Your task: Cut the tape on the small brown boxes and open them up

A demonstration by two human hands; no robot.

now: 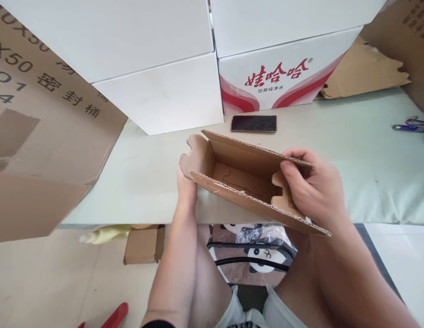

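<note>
An open brown cardboard box [246, 202] is held tilted above the near edge of the table, its flaps standing up and its inside bare down to the interlocked bottom. My right hand [316, 189] grips its right end, thumb inside the far flap and fingers behind it. At the left end, my left hand [187, 187] supports the box from below and outside; its fingers are hidden behind the cardboard.
White cartons [164, 98] and a red-and-white carton [283, 75] line the back. A phone [254, 123] lies before them. A large cardboard box [44, 136] stands left, pens [410, 128] lie right. Below the table are a small box [142, 246] and a panda-patterned mat [232, 269].
</note>
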